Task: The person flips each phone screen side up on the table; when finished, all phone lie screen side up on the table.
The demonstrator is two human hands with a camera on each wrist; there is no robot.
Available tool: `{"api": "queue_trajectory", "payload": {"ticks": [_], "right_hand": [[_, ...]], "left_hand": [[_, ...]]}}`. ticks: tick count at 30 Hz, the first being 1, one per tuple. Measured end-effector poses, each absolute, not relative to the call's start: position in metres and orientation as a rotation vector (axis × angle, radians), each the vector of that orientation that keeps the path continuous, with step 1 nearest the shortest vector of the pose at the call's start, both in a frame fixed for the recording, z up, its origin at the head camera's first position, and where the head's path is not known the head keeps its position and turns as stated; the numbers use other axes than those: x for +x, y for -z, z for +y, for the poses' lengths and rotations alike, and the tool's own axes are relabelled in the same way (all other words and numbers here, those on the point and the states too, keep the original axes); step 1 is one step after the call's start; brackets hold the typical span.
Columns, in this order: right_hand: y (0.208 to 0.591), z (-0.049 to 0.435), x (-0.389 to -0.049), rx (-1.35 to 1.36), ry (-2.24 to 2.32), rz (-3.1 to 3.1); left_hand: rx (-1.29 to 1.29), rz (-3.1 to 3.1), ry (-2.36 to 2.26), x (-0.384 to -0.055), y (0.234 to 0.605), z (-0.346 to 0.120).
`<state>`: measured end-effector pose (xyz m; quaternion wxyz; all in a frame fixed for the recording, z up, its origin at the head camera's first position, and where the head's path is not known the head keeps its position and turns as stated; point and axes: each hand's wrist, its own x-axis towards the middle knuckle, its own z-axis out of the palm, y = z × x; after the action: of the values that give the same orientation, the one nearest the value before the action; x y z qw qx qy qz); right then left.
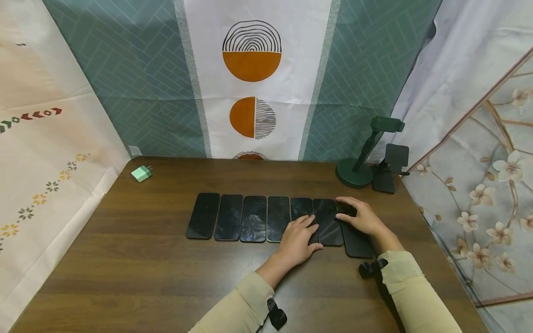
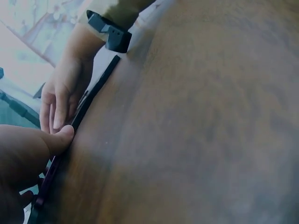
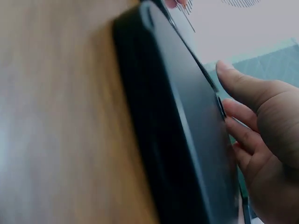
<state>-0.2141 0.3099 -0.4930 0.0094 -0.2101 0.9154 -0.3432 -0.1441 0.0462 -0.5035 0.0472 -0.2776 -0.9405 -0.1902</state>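
Several dark smartphones lie side by side in a row on the wooden table, from the leftmost phone [image 1: 203, 216] to the rightmost phone [image 1: 358, 241], which sits a little nearer the front edge than its neighbours. My left hand [image 1: 294, 240] rests with spread fingers over the fifth phone [image 1: 300, 206]; its thumb touches a phone's near edge in the left wrist view. Over the far end of the rightmost phone is my right hand [image 1: 364, 219], fingers extended toward the sixth phone [image 1: 329, 226]. In the right wrist view, its fingertips are at the phone's edge, thumb raised apart.
A green stand [image 1: 354, 172] and a small black phone holder [image 1: 384, 178] stand at the back right. At the back left lies a mint-green charger plug [image 1: 142, 173]. Patterned cloths hang behind the table [image 1: 145, 277] and at both sides.
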Motion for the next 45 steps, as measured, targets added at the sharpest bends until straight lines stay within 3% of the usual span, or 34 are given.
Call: {"api": "queue_trajectory", "payload": {"ticks": [14,23,33,45], "right_hand": [[0.493,0.349,-0.200,-0.655,0.984,2.956],[0.492,0.359,-0.193,-0.505,0.958,3.001],[0.497,0.373,-0.181,-0.438,0.997,2.973],[0.497,0.378,-0.174,-0.552,1.110,2.887]], "left_hand": [[-1.041,-2.804,0.496,-0.139,0.499,0.075],[-1.151,-2.801,0.494,-0.135,0.504,0.101],[-1.100,-2.790,0.503,-0.135,0.512,0.112],[-1.010,-2.782,0.424,-0.136,0.511,0.118]]}}
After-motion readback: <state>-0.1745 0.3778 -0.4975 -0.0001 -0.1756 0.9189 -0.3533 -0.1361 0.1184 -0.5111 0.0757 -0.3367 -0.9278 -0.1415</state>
